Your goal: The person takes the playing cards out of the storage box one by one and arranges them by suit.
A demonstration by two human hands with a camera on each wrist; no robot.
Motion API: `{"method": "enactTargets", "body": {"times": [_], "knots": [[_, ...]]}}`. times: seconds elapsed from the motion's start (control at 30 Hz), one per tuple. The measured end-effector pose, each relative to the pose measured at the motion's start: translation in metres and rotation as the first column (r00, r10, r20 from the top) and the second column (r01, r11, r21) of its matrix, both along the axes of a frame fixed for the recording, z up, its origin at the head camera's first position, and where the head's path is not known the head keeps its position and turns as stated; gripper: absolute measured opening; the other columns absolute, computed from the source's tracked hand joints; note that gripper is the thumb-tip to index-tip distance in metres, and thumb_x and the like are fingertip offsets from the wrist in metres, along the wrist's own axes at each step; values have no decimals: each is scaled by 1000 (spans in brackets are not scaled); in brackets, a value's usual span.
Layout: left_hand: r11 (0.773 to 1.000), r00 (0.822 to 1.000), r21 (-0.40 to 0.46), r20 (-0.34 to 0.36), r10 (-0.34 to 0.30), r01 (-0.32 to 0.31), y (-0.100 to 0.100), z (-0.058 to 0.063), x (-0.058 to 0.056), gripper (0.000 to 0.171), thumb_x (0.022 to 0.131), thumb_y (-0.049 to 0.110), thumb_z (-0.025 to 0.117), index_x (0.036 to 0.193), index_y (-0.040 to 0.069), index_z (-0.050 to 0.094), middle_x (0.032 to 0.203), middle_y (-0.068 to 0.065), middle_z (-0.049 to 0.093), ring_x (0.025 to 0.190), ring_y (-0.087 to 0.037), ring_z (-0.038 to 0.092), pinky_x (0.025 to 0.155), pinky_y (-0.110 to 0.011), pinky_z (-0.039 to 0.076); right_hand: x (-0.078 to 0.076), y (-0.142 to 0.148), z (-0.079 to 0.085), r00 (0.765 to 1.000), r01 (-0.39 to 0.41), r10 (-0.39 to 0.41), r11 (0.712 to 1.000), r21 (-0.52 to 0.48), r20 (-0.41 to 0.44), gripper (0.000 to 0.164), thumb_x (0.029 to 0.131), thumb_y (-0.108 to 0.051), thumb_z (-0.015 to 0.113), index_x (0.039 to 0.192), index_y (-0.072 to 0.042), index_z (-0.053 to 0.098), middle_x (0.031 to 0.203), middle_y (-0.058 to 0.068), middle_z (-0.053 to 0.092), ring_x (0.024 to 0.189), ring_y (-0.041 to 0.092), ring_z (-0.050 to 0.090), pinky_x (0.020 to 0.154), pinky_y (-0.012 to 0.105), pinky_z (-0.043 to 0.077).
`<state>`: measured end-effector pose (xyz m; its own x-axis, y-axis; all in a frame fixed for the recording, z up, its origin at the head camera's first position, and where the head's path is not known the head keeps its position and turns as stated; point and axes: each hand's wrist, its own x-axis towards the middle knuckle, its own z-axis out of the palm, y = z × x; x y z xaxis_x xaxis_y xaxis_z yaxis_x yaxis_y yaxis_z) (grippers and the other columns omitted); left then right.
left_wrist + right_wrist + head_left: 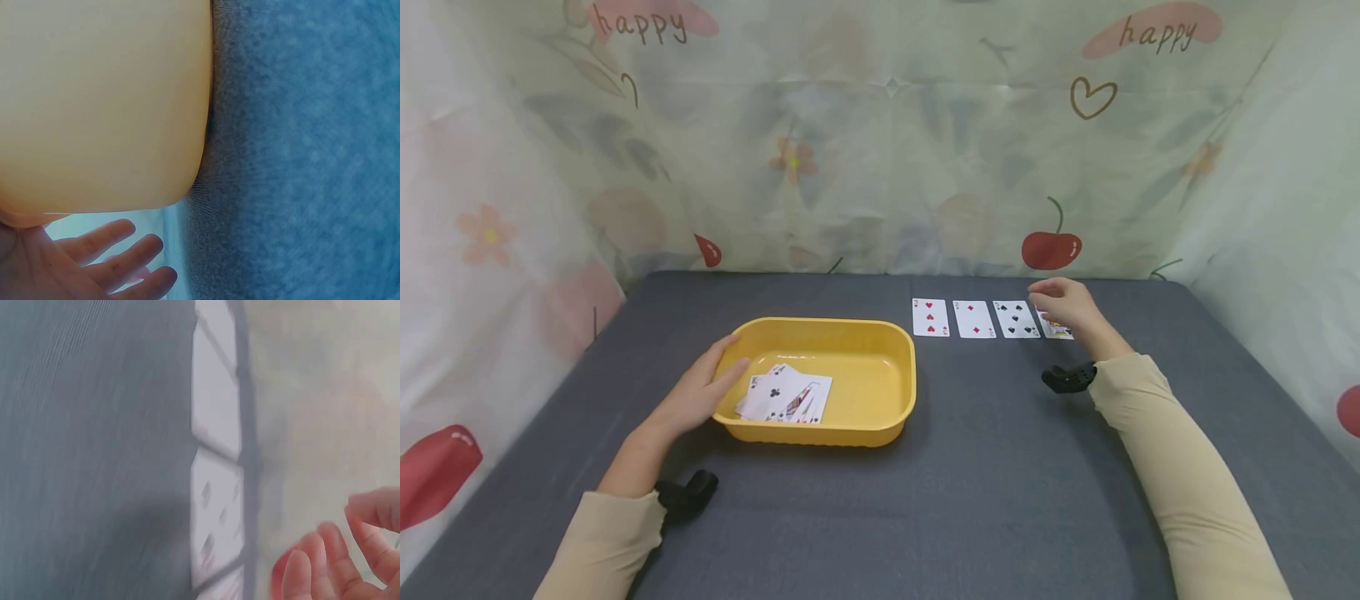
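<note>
My left hand (700, 387) rests on the left rim of a yellow plastic basin (850, 436), thumb over the edge. In the left wrist view, its fingers (115, 269) spread loosely outside the wall. Several playing cards (784, 393) lie overlapped in the basin, a club and a face card showing. Above the right end of a card row, my right hand (1067, 308) hovers, holding nothing visible. Beneath it a face card (1057, 330) is partly covered. Leftward lie a spades card (1017, 320), a two of diamonds (974, 320) and a three of hearts (931, 318).
The dark grey table (925, 517) runs back to a patterned curtain (880, 167), close behind the card row. Similar curtains hang on the left and right sides. A black band (1070, 377) sits at the right wrist, another (688, 493) at the left.
</note>
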<state>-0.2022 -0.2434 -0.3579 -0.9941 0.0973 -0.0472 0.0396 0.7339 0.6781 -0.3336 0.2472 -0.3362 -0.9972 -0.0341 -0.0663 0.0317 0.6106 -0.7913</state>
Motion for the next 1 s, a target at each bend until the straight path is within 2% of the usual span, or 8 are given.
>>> {"method": "enactTargets", "body": {"times": [0.13,0.23,0.33,0.5,0.63,0.87,1.0], "knots": [[1000,1000,-3,0,1,-1,0,0,0,69,98,45,37,149,4,12,154,-25,15,140,-44,16,111,-61,17,8,-31,16,993,-118,118,993,-31,-11,44,97,-24,49,132,2,44,136,24,45,121,37,48,102,47,41],[1000,1000,-3,3,1,-1,0,0,0,70,98,45,36,149,5,12,154,-25,15,140,-44,17,110,-61,17,14,-57,25,978,-210,209,977,-32,-20,43,96,-24,51,130,0,46,133,21,48,119,34,50,102,46,42],[1000,1000,-5,4,0,0,-1,0,0,70,98,46,36,150,5,12,154,-24,15,140,-44,17,110,-61,17,20,-84,33,955,-296,295,955,-23,-39,38,94,-23,54,126,-2,50,129,18,52,115,33,53,99,45,45],[1000,1000,-10,4,-2,2,-1,-1,-1,70,98,46,36,150,5,12,154,-24,15,140,-44,16,110,-61,17,29,-128,45,901,-431,430,902,-18,-54,30,92,-20,58,119,-6,56,121,14,58,109,29,57,93,40,50],[1000,1000,-4,2,-1,1,-1,-1,0,69,98,45,36,150,5,12,154,-24,15,141,-44,16,111,-61,17,37,-162,52,839,-543,542,840,-2,-50,28,92,-19,59,117,-7,58,119,12,60,108,26,59,90,36,50],[1000,1000,-3,-9,-5,5,-1,-1,0,69,99,44,37,149,4,13,153,-25,16,140,-44,16,111,-61,17,43,-213,52,683,-726,727,686,46,-72,25,89,-13,62,112,-4,61,109,12,64,98,20,63,90,29,50],[1000,1000,-4,-2,0,0,-1,-1,0,69,99,45,36,149,4,13,154,-25,15,140,-44,16,111,-61,16,42,-235,48,615,-783,786,618,69,-58,26,88,-10,62,112,-1,60,104,11,64,93,16,62,88,24,50]]}}
